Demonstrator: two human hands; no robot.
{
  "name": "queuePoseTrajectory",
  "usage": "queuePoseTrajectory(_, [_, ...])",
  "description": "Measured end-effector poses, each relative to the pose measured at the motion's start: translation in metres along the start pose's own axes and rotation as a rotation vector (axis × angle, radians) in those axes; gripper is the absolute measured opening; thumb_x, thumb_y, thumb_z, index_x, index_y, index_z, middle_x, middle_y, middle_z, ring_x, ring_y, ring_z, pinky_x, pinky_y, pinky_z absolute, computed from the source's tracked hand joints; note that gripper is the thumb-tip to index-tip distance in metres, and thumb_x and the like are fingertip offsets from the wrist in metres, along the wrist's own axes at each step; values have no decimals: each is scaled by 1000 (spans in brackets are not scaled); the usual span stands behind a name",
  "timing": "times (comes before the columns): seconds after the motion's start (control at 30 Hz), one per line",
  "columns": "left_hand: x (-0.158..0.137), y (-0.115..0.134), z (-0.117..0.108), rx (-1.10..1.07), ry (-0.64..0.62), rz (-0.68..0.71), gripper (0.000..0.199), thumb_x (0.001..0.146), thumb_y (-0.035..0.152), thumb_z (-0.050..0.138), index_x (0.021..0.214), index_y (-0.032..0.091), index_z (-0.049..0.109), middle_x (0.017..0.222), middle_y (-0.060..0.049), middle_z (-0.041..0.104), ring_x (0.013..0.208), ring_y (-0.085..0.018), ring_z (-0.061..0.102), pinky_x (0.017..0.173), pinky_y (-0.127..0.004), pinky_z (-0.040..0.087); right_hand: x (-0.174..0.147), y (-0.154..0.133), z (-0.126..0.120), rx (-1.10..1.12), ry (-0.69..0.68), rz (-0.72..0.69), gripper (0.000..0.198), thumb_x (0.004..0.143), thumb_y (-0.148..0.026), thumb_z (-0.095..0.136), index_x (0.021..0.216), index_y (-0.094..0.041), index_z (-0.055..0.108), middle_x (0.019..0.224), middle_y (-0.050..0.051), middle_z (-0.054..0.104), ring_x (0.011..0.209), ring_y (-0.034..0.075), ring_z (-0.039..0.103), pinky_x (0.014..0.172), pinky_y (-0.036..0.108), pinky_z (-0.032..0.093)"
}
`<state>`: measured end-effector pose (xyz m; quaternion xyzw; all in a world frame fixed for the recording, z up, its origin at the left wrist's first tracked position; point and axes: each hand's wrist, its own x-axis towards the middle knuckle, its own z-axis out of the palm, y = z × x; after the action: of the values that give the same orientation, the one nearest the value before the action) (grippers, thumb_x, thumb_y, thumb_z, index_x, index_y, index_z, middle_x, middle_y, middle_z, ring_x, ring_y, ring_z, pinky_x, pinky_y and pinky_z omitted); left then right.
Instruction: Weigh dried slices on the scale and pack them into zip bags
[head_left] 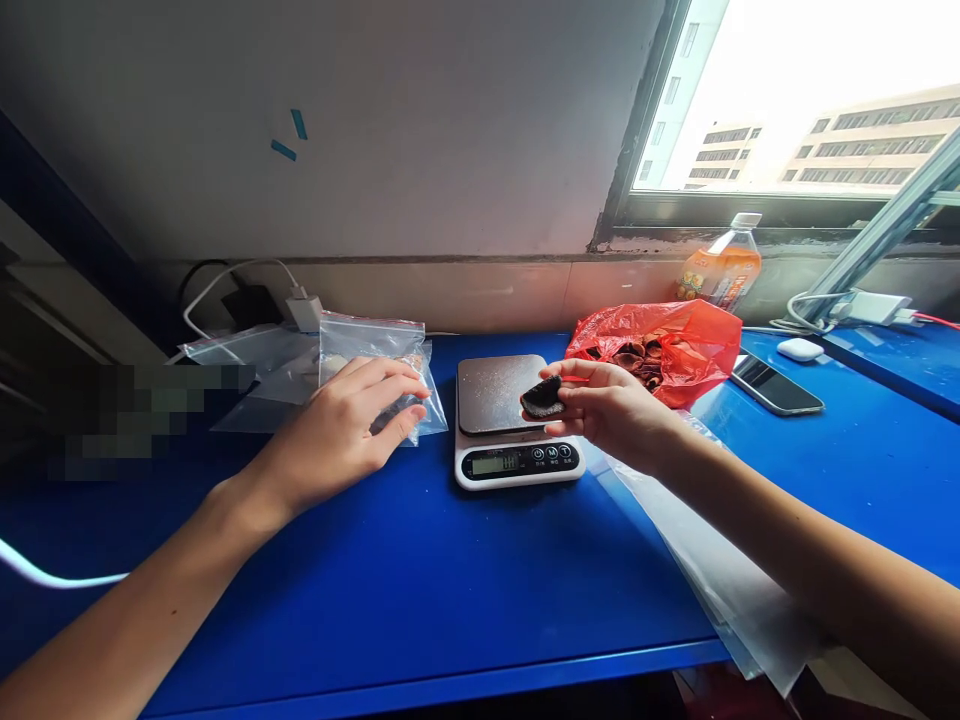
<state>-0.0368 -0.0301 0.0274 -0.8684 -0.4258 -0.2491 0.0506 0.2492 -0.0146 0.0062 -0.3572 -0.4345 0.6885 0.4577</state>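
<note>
My right hand (607,405) pinches a dark, curved piece of what looks like dried peel (543,398), with a paler underside, over the right side of the kitchen scale (495,385). The scale has a metal plate dusted with pale specks, and a small display whose digits I cannot read. Just behind my right hand stands a red plastic bag (701,345), its mouth spread, with several brown dried pieces (641,358) inside. My left hand (364,410) is open, fingers loosely bent, in front of clear zip bags (375,335); it partly covers them, and I cannot tell whether it touches them.
Flat clear bags (697,520) lie under my right forearm and overhang the front edge of the blue table (420,590). A phone (780,383), a white earbud case (800,349) and an orange drink bottle (724,265) stand at right. Chargers and cables (304,310) line the wall.
</note>
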Motion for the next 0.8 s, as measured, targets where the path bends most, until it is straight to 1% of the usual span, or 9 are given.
queuePoseTrajectory(0.07, [-1, 1, 2, 4, -16, 29, 23, 95, 33, 50, 100, 19, 68, 111, -6, 69, 115, -25, 59, 101, -40, 46, 1, 2, -1, -9, -22, 7, 23, 71, -10, 67, 93, -15, 62, 84, 10, 76, 80, 23, 75, 68, 31, 61])
queuePoseTrajectory(0.13, [-1, 2, 4, 4, -31, 48, 23, 96, 32, 50, 99, 19, 68, 110, -6, 69, 114, -25, 59, 100, -39, 46, 1, 4, -2, -30, -25, -6, 20, 71, -12, 69, 89, -15, 63, 85, 10, 76, 78, 22, 75, 66, 29, 61])
queuePoseTrajectory(0.27, [-2, 3, 3, 3, -33, 64, 23, 96, 31, 50, 100, 20, 69, 110, -5, 69, 111, -24, 61, 98, -38, 47, 2, 5, -4, -179, 6, -64, 17, 74, -18, 70, 88, -16, 60, 81, 7, 74, 69, 20, 74, 52, 24, 56])
queuePoseTrajectory(0.33, [-2, 3, 3, 5, -33, 63, 23, 96, 31, 50, 100, 20, 69, 110, -6, 69, 110, -24, 61, 98, -38, 47, 3, 7, -6, -382, 42, -202, 12, 78, -21, 67, 88, -17, 60, 79, 5, 73, 65, 20, 74, 50, 26, 56])
queuePoseTrajectory(0.4, [-2, 3, 3, 8, -35, 64, 23, 96, 31, 50, 100, 19, 69, 110, -6, 69, 111, -24, 61, 98, -38, 47, 6, 11, -9, -672, 94, -459, 5, 82, -19, 61, 87, -19, 62, 85, 5, 74, 68, 20, 74, 57, 29, 58])
queuePoseTrajectory(0.47, [-2, 3, 3, 10, -42, 68, 23, 96, 31, 49, 101, 19, 69, 110, -6, 69, 111, -25, 60, 99, -39, 47, 11, 15, -13, -933, 148, -742, 13, 84, -13, 54, 82, -21, 65, 91, 5, 75, 82, 21, 75, 69, 31, 59])
queuePoseTrajectory(0.53, [-2, 2, 4, 12, -49, 71, 24, 96, 32, 49, 102, 20, 69, 111, -6, 69, 111, -25, 60, 99, -40, 46, 17, 18, -16, -1079, 183, -933, 23, 84, -7, 49, 79, -22, 66, 95, 4, 77, 95, 21, 74, 78, 32, 58])
queuePoseTrajectory(0.63, [-1, 2, 4, 14, -57, 69, 25, 96, 33, 49, 103, 20, 69, 112, -6, 68, 111, -25, 60, 100, -41, 46, 27, 22, -19, -1175, 175, -1031, 28, 86, -5, 47, 79, -22, 68, 103, 6, 77, 102, 20, 72, 84, 34, 57])
queuePoseTrajectory(0.8, [-3, 3, 4, 8, -79, 59, 27, 97, 35, 48, 104, 20, 69, 112, -7, 68, 112, -26, 60, 100, -42, 46, 33, 25, -24, -1353, 42, -1058, 28, 85, -6, 51, 86, -23, 73, 99, 2, 77, 95, 22, 67, 85, 40, 56])
